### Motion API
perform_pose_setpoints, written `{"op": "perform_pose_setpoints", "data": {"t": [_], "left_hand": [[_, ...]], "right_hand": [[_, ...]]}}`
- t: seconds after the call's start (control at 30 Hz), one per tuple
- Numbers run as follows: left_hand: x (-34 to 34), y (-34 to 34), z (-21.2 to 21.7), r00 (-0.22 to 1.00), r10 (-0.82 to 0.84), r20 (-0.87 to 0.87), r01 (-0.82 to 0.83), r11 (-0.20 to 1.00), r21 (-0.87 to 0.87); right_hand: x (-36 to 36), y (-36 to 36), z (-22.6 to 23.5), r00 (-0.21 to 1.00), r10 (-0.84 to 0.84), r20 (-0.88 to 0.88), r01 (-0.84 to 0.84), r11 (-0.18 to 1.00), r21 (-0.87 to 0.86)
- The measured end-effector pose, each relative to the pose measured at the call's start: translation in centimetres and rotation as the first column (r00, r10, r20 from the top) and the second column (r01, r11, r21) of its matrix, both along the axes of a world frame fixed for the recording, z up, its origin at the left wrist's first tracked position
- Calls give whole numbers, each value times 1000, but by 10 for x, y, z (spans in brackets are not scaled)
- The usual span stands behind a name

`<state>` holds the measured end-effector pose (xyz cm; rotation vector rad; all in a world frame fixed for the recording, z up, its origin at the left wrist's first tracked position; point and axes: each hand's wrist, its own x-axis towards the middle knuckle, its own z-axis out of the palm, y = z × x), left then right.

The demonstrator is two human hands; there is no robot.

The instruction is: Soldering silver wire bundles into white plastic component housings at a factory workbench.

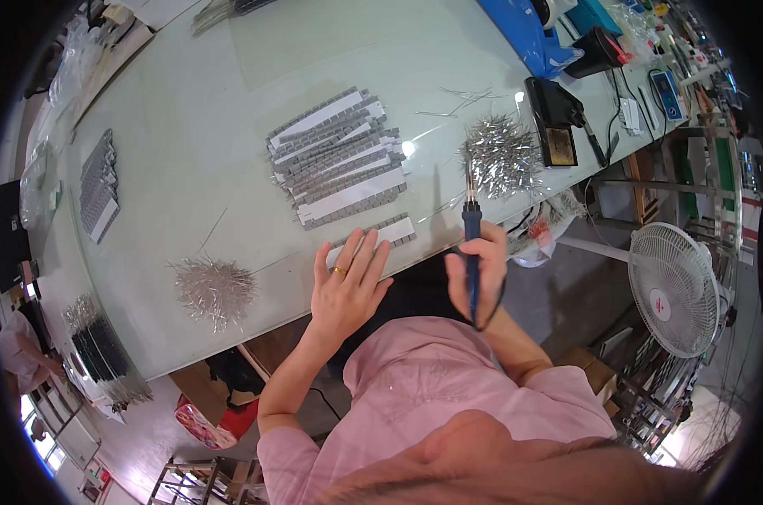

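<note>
My left hand (350, 284) lies with its fingers stretched out over a white-and-grey strip (396, 231) near the table's front edge; the fingers hide part of it. In my right hand (487, 268) is a blue soldering iron (472, 227), gripped upright with its tip pointing away from me. Beyond the tip spreads a heap of short silvery metal leads (503, 156). A stack of similar strips (339, 160), grey with white bands, sits past my left hand.
On the right stand a black soldering iron stand (553, 122), a blue tool (524, 34) and a small blue box (666, 93). Another pile of leads (215, 293) and more strips (100, 185) lie to the left. A white fan (674, 290) stands beside the table.
</note>
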<state>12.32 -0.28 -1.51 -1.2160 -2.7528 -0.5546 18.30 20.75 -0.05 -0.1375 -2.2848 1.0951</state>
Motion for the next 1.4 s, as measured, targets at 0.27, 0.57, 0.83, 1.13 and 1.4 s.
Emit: {"op": "perform_pose_setpoints", "data": {"t": [0.27, 0.57, 0.83, 1.13, 1.4], "left_hand": [[0, 1, -1, 1000, -5, -10, 5, 1000, -12], [-1, 4, 0, 1000, -8, -10, 8, 999, -44], [-2, 4, 1, 1000, -8, -25, 6, 995, -95], [-2, 3, 1, 1000, -10, -27, 7, 995, -97], [0, 3, 0, 1000, -8, -6, 7, 998, -63]], "right_hand": [[27, 40, 17, 973, 169, 160, -68, 863, -501], [25, 60, 27, 959, 173, 225, -111, 958, -264], [11, 56, 34, 941, 257, 220, -233, 964, -127], [8, 52, 36, 938, 240, 252, -221, 970, -104], [9, 47, 42, 925, 240, 293, -228, 971, -77]]}}
